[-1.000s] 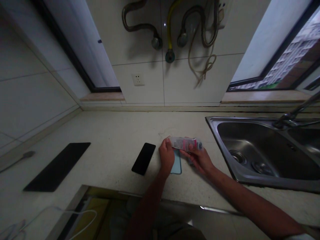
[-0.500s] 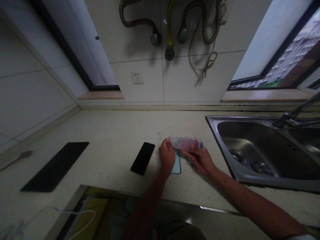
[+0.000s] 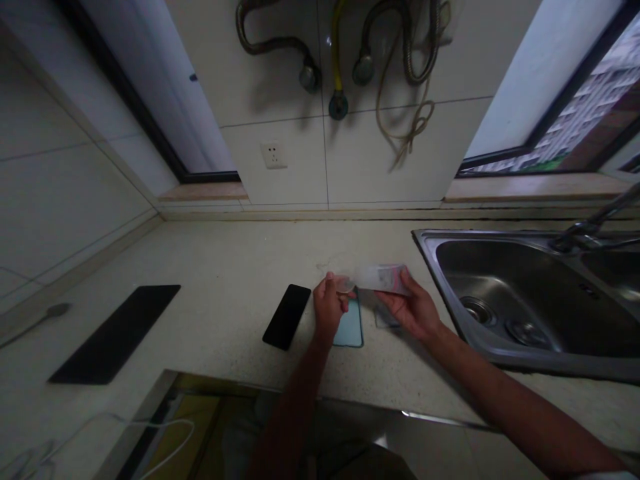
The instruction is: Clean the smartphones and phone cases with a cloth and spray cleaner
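Note:
My left hand (image 3: 329, 308) pinches a small pale, see-through piece (image 3: 345, 285), whose kind I cannot make out. In my right hand (image 3: 416, 308) is a clear plastic packet (image 3: 383, 277) with pink and grey print, its left end blurred close to the left hand. Below the hands a light-blue phone-shaped slab (image 3: 349, 328) lies on the counter, its upper end partly hidden. A small clear flat item (image 3: 384, 317) rests beneath my right hand. Left of my left hand lies a black phone (image 3: 287, 317), face up and untouched.
A steel sink (image 3: 440, 293) with a tap (image 3: 583, 233) is set into the counter (image 3: 225, 260) at right. At left lie a dark mat (image 3: 117, 333), a spoon-like utensil (image 3: 56, 311) and a white cable (image 3: 150, 423). Hoses (image 3: 339, 53) and a socket (image 3: 273, 155) are on the wall.
My left hand has come away from the packet's left end and now holds the small pale piece. The packet has shifted slightly right and tilted in my right hand, uncovering more of the light-blue slab.

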Demonstrator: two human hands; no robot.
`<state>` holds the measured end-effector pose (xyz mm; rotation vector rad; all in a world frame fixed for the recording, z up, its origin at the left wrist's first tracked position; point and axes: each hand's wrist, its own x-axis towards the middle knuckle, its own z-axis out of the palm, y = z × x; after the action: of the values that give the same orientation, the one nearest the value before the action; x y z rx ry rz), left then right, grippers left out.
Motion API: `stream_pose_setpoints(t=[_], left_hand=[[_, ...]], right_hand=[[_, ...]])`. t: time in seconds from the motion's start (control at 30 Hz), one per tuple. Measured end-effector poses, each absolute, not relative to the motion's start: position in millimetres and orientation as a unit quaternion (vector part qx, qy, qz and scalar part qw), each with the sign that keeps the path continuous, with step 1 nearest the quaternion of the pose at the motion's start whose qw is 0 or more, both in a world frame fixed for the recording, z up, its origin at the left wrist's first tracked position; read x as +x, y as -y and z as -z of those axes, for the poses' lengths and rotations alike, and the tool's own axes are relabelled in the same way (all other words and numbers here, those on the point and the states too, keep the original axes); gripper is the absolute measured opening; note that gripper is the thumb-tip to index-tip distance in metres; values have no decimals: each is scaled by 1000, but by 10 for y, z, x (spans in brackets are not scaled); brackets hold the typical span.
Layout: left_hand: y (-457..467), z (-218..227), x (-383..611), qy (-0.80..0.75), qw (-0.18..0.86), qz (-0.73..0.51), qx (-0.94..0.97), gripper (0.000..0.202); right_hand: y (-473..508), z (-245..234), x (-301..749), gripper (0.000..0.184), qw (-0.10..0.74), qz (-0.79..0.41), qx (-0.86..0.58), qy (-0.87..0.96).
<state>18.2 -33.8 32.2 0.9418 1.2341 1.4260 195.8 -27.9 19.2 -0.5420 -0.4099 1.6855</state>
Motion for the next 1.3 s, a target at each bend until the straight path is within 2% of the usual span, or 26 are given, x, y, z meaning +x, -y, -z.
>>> stream_pose_setpoints(t=[0.1,0.17,0.27,0.3,0.33,0.4,0.43,0.5,0.67,0.83,0.97,1.03,1.1,1.17,1.27,1.3], left_hand=[[313,-361,198,-494,547,-530,419,77],[320,-345,254,-498,515,-496,491,72],[367,-297,403,-493,352,-388,694,35],[383,-282,461,-483,283,-340,755,28],[395,-269,521,-467,226,-288,805,27],[400,-249,630,-425,154,-195,870,38],[393,-240,677,-415,131,-154,887,43],[366,-224,751,-402,107,-89,905,43],[297,-236,812,-402,167,-26,900,19],[247,-323,678,-436,238,-125,859,20],[256,-354,498,-420,217,-153,868,27],[283,-355,435,-411,181,-95,889,45],[311,-352,407,-407,164,-33,898,52],[333,-345,408,-400,178,-5,899,42],[347,-333,434,-387,206,-22,899,13],[347,-331,440,-387,206,-34,898,9]], right_hand=[[150,-198,2109,23,625,-736,-221,139],[77,-198,2208,25,631,-732,-220,131],[11,-195,2321,29,647,-720,-213,132],[0,-194,2346,31,650,-718,-210,131],[-6,-192,2364,32,651,-718,-207,130],[-7,-187,2379,33,647,-723,-204,127],[-5,-184,2378,34,643,-727,-204,123],[4,-178,2365,35,638,-734,-206,109],[17,-180,2348,27,641,-736,-204,79],[17,-203,2399,29,638,-744,-181,86],[19,-216,2403,28,633,-748,-184,75],[23,-219,2387,28,632,-747,-191,72],[28,-221,2366,27,633,-746,-197,70],[34,-223,2348,26,633,-744,-203,63],[44,-226,2332,22,630,-745,-212,55],[47,-227,2331,21,629,-745,-213,55]])
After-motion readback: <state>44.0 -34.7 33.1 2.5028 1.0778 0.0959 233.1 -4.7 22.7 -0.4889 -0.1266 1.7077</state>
